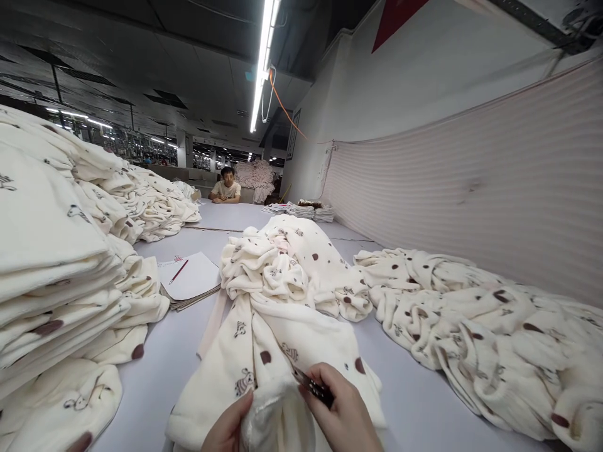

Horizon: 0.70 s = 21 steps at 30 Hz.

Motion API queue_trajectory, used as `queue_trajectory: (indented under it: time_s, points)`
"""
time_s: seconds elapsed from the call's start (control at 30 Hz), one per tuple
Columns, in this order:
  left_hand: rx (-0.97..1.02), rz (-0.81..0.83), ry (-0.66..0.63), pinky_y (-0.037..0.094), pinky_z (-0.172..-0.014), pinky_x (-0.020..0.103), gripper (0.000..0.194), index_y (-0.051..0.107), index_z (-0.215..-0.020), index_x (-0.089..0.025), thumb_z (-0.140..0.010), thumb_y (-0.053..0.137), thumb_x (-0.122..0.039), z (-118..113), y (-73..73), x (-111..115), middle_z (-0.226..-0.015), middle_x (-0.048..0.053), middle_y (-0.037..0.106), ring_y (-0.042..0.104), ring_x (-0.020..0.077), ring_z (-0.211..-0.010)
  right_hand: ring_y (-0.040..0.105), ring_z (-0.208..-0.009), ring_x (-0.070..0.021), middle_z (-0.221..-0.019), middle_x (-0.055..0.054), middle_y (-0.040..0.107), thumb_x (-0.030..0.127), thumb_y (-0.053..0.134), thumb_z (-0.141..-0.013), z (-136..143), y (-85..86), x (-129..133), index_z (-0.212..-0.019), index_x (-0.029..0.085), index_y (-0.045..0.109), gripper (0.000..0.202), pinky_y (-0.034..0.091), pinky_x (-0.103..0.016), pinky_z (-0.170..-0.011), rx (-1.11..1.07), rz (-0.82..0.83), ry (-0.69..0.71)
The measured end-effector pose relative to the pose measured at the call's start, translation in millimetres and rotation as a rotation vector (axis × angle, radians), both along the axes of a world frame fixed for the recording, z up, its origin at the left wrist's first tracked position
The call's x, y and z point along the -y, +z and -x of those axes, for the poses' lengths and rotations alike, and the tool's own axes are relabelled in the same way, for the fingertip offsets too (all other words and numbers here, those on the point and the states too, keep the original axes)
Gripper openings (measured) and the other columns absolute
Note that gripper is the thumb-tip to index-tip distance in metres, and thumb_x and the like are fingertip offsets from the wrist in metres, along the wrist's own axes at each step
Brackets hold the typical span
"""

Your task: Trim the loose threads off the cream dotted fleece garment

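Observation:
A cream fleece garment (277,351) printed with brown dots and small zebras lies stretched along the grey table (405,402) in front of me. My left hand (228,428) pinches a fold of its near edge. My right hand (342,414) holds a small dark tool (313,387) pressed against the same fold. The far part of the garment is bunched into a heap (292,263).
A tall stack of folded matching garments (51,276) stands at the left, more piles (146,204) behind it. A loose heap (494,326) lies along the striped wall cloth at right. Papers with a red pen (188,276) lie mid-table. A person (226,187) sits at the far end.

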State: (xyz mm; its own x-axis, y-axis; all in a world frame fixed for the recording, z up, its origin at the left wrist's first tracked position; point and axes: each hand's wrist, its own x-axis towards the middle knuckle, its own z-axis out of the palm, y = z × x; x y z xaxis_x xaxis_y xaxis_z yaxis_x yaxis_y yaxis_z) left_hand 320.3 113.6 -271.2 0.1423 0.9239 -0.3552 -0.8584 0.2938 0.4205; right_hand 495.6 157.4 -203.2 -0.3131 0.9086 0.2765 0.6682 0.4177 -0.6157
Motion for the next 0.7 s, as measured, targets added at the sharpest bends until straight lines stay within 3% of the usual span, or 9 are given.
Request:
queue_trajectory:
  time_s: [0.13,0.27,0.37,0.5,0.57,0.63,0.7]
  points:
    - [0.035,-0.080,-0.087,0.048,-0.096,0.047,0.043,0.066,-0.114,-0.010,-0.078,0.066,-0.033,-6.2,22.2,4.2,-0.098,0.015,0.075,0.065,0.0352,-0.105,0.065,-0.078,-0.0185,-0.089,-0.001,0.066,0.032,0.060,-0.084,-4.1,4.3,17.6,-0.101,0.027,0.064,0.018,0.049,-0.025,-0.067,0.076,-0.063,0.139]
    - [-0.036,-0.179,-0.044,0.051,-0.092,0.044,0.040,0.070,-0.108,-0.016,-0.073,0.073,-0.035,-8.9,36.3,7.8,-0.096,0.012,0.076,0.066,0.0346,-0.103,0.066,-0.075,-0.0191,-0.084,-0.002,0.067,0.033,0.054,-0.089,-1.7,-0.8,19.7,-0.099,0.027,0.068,0.017,0.048,-0.026,-0.064,0.137,-0.191,0.152]
    - [-0.028,-0.220,-0.043,0.051,-0.092,0.043,0.030,0.072,-0.102,-0.014,-0.076,0.070,-0.030,-11.5,44.5,4.1,-0.096,0.012,0.075,0.065,0.0328,-0.104,0.065,-0.077,-0.0188,-0.084,-0.002,0.066,0.036,0.055,-0.089,-2.2,-5.8,10.3,-0.097,0.025,0.067,0.018,0.048,-0.026,-0.067,-0.106,-0.086,0.050]
    - [-0.116,-0.363,-0.114,0.048,-0.093,0.036,0.026,0.069,-0.109,-0.015,-0.084,0.062,-0.019,-22.4,68.0,-13.4,-0.102,0.010,0.073,0.063,0.0257,-0.106,0.065,-0.075,-0.0218,-0.074,0.000,0.068,0.039,0.076,-0.071,-4.9,-13.5,-10.3,-0.102,0.019,0.067,0.039,0.051,-0.030,-0.069,-0.663,0.290,-0.046]
    - [-0.190,-0.427,-0.128,0.048,-0.091,0.036,0.028,0.067,-0.111,-0.017,-0.084,0.062,-0.020,-26.7,81.7,-23.9,-0.110,0.010,0.069,0.062,0.0252,-0.105,0.066,-0.073,-0.0237,-0.072,-0.002,0.070,0.044,0.074,-0.072,-10.3,-15.8,-25.5,-0.100,0.016,0.067,0.041,0.053,-0.032,-0.066,-0.811,0.403,-0.064]
    - [-0.317,-0.444,-0.104,0.048,-0.090,0.038,0.029,0.066,-0.111,-0.018,-0.082,0.063,-0.024,-26.1,87.7,-29.5,-0.114,0.011,0.066,0.060,0.0263,-0.107,0.067,-0.069,-0.0237,-0.073,-0.004,0.071,0.049,0.068,-0.076,-22.1,-16.3,-46.4,-0.104,0.014,0.063,0.045,0.054,-0.034,-0.063,-0.887,0.379,-0.167]
    - [-0.580,-0.408,-0.069,0.049,-0.085,0.036,0.025,0.065,-0.105,-0.019,-0.083,0.060,-0.031,-20.5,78.9,-26.3,-0.102,0.009,0.067,0.061,0.0250,-0.099,0.067,-0.066,-0.0223,-0.072,-0.004,0.071,0.050,0.066,-0.076,-39.0,-16.8,-71.6,-0.106,0.013,0.059,0.048,0.054,-0.033,-0.061,-0.953,0.324,-0.294]
